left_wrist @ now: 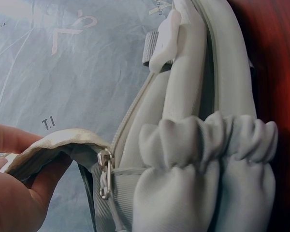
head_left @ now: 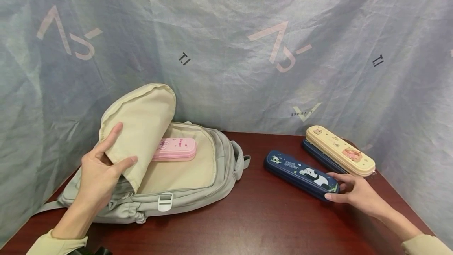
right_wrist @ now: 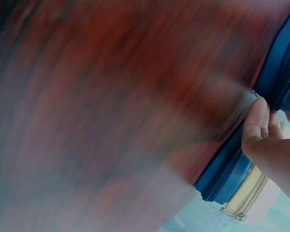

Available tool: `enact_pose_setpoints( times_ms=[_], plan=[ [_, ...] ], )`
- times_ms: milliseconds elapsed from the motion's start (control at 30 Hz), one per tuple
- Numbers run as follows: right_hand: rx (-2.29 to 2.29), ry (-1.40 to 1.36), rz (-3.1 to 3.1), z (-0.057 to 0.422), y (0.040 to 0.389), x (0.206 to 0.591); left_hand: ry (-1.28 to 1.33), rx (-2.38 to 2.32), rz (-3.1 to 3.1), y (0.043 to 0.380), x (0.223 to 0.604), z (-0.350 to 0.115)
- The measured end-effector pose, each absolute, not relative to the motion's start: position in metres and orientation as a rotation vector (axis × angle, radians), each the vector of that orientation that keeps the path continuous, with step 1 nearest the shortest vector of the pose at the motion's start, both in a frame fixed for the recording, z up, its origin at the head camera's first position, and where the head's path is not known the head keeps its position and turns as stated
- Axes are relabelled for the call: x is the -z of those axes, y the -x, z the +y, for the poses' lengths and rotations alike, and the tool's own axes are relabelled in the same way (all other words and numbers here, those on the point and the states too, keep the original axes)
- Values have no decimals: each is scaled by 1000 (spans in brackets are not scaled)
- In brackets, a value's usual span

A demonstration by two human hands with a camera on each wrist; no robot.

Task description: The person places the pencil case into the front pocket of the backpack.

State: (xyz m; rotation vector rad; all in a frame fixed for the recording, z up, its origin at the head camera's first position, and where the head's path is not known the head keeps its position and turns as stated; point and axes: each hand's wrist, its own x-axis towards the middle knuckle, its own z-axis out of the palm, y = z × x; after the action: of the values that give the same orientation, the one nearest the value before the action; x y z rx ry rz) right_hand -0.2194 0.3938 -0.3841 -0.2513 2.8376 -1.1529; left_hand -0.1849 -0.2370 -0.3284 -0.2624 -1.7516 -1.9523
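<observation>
A light grey-green backpack (head_left: 198, 204) lies on the table at the left, its front flap (head_left: 141, 129) raised and its cream lining showing. My left hand (head_left: 100, 174) pinches the flap's edge; in the left wrist view the thumb and fingers (left_wrist: 19, 137) are on opposite sides of the cloth. Inside the backpack is a pink pencil case (head_left: 180, 148), partly covered by the flap. At the right, my right hand (head_left: 357, 194) grips the near end of a navy pencil case with a panda (head_left: 297, 172) between thumb and fingers. The right wrist view shows this navy case (right_wrist: 278, 67) only in part.
Behind my right hand, a cream pencil case (head_left: 336, 148) lies on top of another navy pencil case (head_left: 318, 155). A grey printed curtain (head_left: 226, 70) stands around the back and sides of the dark red table (head_left: 255, 215). A strap (head_left: 49, 207) trails from the backpack's left.
</observation>
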Motion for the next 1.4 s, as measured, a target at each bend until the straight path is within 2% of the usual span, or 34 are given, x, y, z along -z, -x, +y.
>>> enact_pose_setpoints(
  times_ms=[567, 1000, 1400],
  plan=[
    [1339, 468, 2596, 407, 224, 389, 281, 1953, -1756, 184, 329, -237],
    [1342, 369, 2593, 404, 225, 386, 270, 1958, -1743, 185, 329, -237],
    [1402, 460, 2534, 409, 228, 389, 285, 1968, -1735, 185, 329, -237]
  ],
)
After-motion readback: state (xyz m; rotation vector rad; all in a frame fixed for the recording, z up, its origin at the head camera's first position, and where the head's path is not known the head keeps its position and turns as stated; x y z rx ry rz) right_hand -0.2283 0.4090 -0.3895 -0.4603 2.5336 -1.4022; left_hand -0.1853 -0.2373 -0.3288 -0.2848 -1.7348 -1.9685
